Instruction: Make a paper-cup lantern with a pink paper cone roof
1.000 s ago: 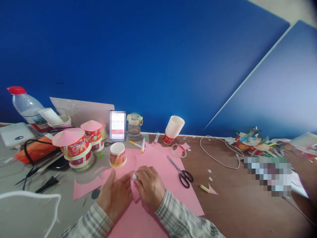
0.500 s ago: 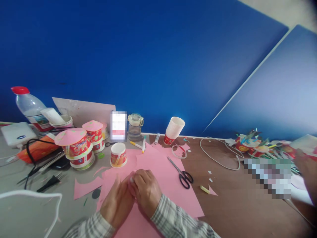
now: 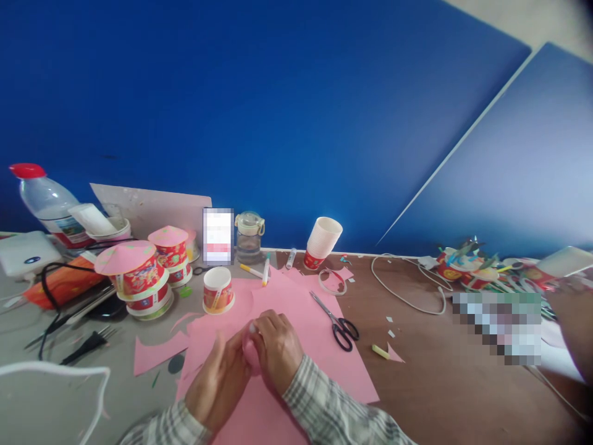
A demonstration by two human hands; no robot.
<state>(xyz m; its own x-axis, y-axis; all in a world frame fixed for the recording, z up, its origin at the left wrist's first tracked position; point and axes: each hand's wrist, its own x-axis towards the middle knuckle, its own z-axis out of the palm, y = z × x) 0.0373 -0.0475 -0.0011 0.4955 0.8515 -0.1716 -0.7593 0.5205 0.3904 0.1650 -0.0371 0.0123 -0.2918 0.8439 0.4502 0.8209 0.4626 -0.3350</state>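
Above a large sheet of pink paper (image 3: 324,364), my two hands meet around a small curved piece of pink paper (image 3: 251,353). My right hand (image 3: 280,347) pinches its edge, with thumb and fingertips pressed together. From the other side my left hand (image 3: 221,376) supports the piece, its thumb raised and its fingers partly hidden behind the paper. Just beyond them stands a red and white paper cup (image 3: 218,298). Black-handled scissors (image 3: 340,327) lie on the sheet to the right of my hands.
Paper cup towers with pink cone roofs (image 3: 132,281) stand at left, near a bottle (image 3: 50,207). A cup stack (image 3: 323,241), a water jar (image 3: 249,241) and markers (image 3: 252,271) are at the back. Another person's hand (image 3: 572,315) shows at far right.
My hands have turned the pink paper piece slightly, so more of its curved face shows between them. The whole view has shifted a little.
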